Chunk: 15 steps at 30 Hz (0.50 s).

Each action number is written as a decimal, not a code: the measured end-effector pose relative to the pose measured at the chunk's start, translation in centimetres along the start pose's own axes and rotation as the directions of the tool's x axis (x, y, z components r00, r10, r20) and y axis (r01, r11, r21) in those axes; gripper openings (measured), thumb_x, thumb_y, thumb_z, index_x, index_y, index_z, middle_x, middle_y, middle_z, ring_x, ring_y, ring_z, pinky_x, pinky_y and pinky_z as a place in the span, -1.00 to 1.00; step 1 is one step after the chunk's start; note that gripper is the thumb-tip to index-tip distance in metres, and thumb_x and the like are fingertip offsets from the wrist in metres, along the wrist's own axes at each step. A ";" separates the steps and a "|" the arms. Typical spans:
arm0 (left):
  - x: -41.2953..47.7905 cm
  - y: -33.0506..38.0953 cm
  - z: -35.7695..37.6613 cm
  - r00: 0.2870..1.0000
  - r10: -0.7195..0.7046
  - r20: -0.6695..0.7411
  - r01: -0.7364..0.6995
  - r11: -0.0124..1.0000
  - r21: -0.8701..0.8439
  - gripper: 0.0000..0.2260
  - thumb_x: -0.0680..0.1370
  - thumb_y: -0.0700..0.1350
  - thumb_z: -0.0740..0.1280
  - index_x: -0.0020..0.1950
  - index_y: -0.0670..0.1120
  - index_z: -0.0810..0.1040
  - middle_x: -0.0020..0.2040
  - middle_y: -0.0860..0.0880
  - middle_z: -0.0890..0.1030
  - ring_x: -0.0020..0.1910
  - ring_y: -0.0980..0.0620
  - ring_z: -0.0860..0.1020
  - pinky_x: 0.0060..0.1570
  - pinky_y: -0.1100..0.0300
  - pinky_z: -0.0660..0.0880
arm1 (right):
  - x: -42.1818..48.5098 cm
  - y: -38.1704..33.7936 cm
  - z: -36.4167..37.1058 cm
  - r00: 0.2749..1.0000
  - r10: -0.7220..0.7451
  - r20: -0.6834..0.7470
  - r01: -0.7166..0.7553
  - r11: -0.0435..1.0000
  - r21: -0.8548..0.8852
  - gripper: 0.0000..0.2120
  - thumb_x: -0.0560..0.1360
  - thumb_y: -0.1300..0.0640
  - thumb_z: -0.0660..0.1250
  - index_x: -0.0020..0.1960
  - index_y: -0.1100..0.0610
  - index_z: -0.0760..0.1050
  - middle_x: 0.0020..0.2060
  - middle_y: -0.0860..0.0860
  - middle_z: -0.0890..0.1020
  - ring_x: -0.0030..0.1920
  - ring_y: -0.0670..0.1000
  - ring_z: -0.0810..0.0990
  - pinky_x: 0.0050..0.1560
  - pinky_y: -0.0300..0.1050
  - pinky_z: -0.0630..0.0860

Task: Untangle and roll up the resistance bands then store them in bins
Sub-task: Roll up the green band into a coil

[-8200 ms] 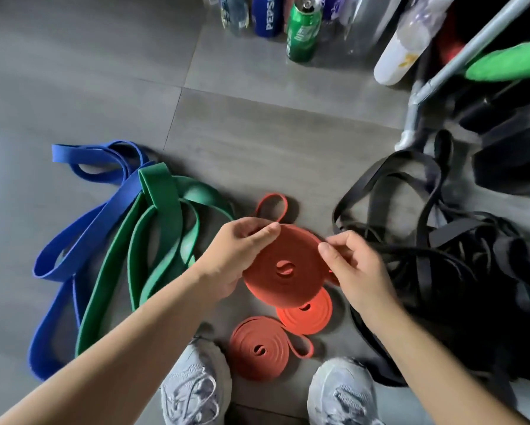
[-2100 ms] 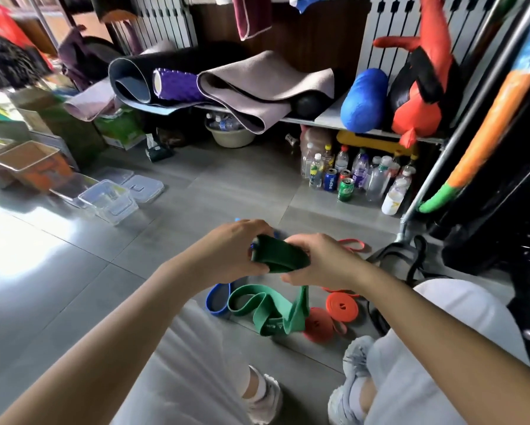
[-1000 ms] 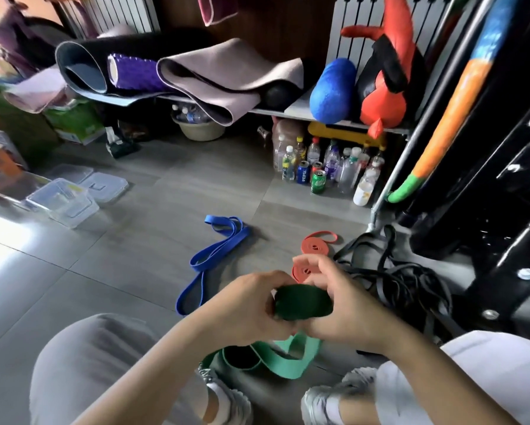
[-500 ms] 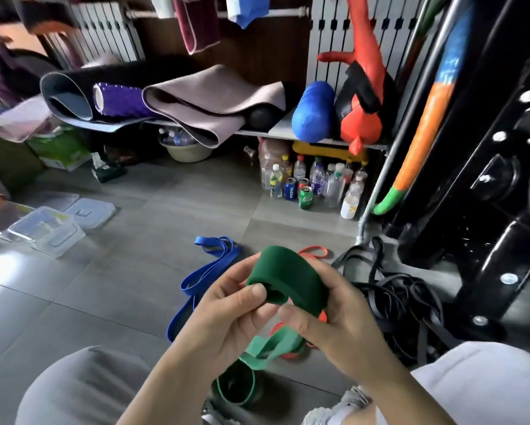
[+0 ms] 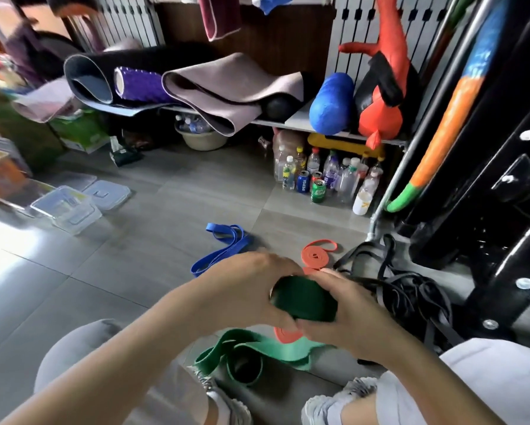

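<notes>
Both hands hold a partly rolled green resistance band [image 5: 303, 297] above the floor. My left hand [image 5: 251, 286] grips the roll from the left and my right hand [image 5: 349, 308] grips it from the right. The band's loose tail [image 5: 257, 351] hangs down and lies looped on the floor between my feet. A blue band [image 5: 220, 250] lies unrolled further out. A rolled orange band [image 5: 315, 259] lies beyond my hands, and another orange roll [image 5: 286, 334] shows just beneath them. A tangle of black bands [image 5: 404, 289] lies to the right.
Clear plastic bins and lids [image 5: 70, 204] sit on the floor at the left. Bottles and cans [image 5: 325, 179] stand under a shelf holding rolled mats [image 5: 196, 84]. A black metal rack [image 5: 487, 210] rises at the right. My knees and shoes fill the bottom.
The green roll has come down from in front of my face and turned flatter between my hands. The view has tilted slightly, and more tail lies on the floor.
</notes>
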<state>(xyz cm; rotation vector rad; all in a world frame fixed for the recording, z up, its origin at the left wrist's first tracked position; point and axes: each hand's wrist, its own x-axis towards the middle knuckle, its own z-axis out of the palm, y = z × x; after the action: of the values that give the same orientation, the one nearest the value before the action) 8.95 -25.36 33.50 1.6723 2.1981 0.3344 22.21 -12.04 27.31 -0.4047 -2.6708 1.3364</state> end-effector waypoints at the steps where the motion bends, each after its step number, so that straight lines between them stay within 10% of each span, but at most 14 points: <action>1: 0.3 0.3 0.1 1.000 -0.003 0.007 0.003 0.999 0.040 -0.52 0.34 0.15 0.48 0.21 0.11 0.48 -0.08 0.18 0.53 -0.20 0.21 0.45 -0.23 0.40 0.36 | 0.1 -0.1 0.0 1.000 -0.009 -0.006 0.009 1.000 -0.002 -0.56 0.19 -0.14 0.40 0.03 -0.02 0.53 -0.11 -0.10 0.54 -0.06 -0.13 0.52 -0.06 -0.15 0.48; 11: 0.7 -1.8 2.8 0.994 -0.095 -0.055 0.057 0.872 -0.487 -0.72 0.32 -0.11 0.51 -0.07 0.17 0.55 -0.37 0.34 0.53 -0.44 0.30 0.46 -0.36 0.49 0.35 | -0.3 1.7 -0.3 0.999 0.035 0.029 -0.043 0.919 0.391 -0.53 0.21 0.12 0.55 0.04 0.00 0.44 -0.10 -0.07 0.62 -0.11 -0.10 0.58 -0.06 -0.11 0.50; 15: 0.7 -2.4 4.1 0.983 -0.174 -0.051 0.091 0.718 -0.690 -0.69 0.22 0.06 0.46 -0.05 0.16 0.61 -0.35 0.05 0.59 -0.40 0.11 0.47 -0.29 0.18 0.44 | -0.2 2.6 0.6 0.999 0.033 0.008 -0.034 0.928 0.372 -0.47 0.20 -0.05 0.56 0.09 -0.07 0.44 -0.03 -0.05 0.62 -0.01 -0.05 0.60 0.09 -0.04 0.53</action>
<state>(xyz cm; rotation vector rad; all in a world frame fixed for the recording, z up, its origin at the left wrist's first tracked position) 8.43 -25.49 28.70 1.0861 1.8881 1.0790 22.74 -11.07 24.91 -0.4011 -2.3397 1.8047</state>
